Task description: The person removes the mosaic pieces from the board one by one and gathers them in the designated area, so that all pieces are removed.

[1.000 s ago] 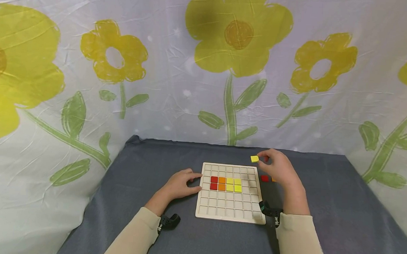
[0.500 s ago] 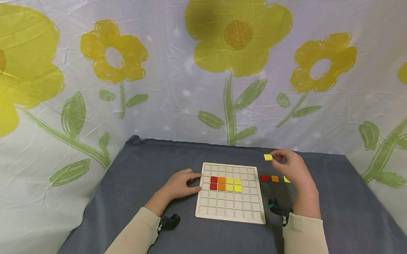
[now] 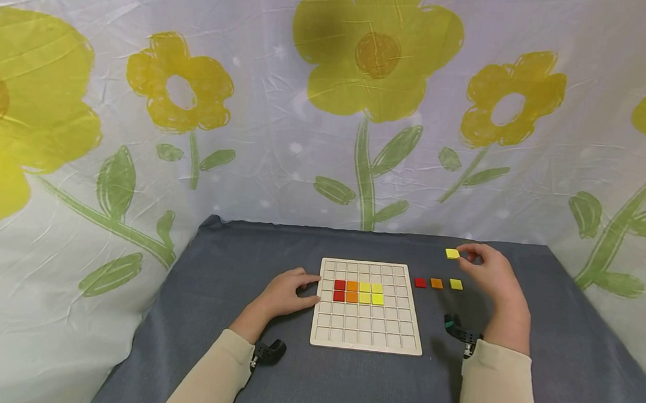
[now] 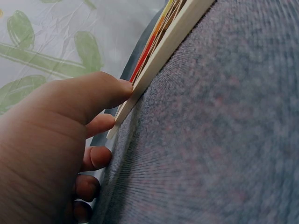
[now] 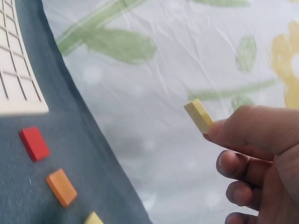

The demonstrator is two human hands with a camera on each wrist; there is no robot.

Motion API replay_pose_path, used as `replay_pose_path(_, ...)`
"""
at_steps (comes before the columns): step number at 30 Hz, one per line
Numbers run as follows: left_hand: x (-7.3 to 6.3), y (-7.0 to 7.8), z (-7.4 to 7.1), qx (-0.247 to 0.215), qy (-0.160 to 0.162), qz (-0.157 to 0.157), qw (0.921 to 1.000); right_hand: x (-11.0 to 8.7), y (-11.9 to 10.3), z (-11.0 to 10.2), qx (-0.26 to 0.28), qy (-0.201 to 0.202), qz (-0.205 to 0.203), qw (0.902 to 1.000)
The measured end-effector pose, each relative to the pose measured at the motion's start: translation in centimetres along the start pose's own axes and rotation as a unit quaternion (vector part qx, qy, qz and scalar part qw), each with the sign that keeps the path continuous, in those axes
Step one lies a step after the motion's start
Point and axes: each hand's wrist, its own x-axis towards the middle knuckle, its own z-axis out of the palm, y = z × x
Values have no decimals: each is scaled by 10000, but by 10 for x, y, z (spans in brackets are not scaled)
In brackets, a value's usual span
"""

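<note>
My right hand [image 3: 490, 272] pinches a yellow square tile [image 3: 452, 254] between thumb and fingertips, raised above the table; the right wrist view shows this tile [image 5: 199, 115] edge-on. Below it, a red tile [image 3: 420, 282], an orange tile [image 3: 437, 283] and another yellow tile [image 3: 456, 284] lie in a row. A wooden grid board [image 3: 366, 338] lies left of them, bearing two rows of red, orange and yellow tiles. My left hand [image 3: 286, 293] touches the board's left edge with thumb and forefinger, the other fingers loosely bent beside it [image 4: 60, 135].
A dark grey cloth [image 3: 358, 383] covers the table. Behind and at the sides hangs a pale curtain [image 3: 270, 181] printed with yellow flowers. Each wrist wears a black camera band.
My right hand has moved rightward with the yellow tile, away from the board. The row of loose tiles beneath has come into full view. The left hand has stayed put.
</note>
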Motion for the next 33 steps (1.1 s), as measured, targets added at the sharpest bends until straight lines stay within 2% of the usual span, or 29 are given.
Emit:
replay_pose_path(13,1,-1,1,-10,-14,-67,10000,-5,43,-7,81,-61,383,9992)
replay_pose_path(19,1,-1,1,-13,40,-5,10000,-9,63,-7,129,-120,552,9983)
replay_pose_path(24,1,-1,2,24,27,-31,10000,-12,77,-6,242,-301,890,9953)
replay_pose_path(29,0,-1,2,34,4,-62,10000,-11,87,-1,299,-270,1301,9907)
replay_pose_path(33,1,-2,3,48,21,-67,10000,-9,96,3,231,-244,1347,9903)
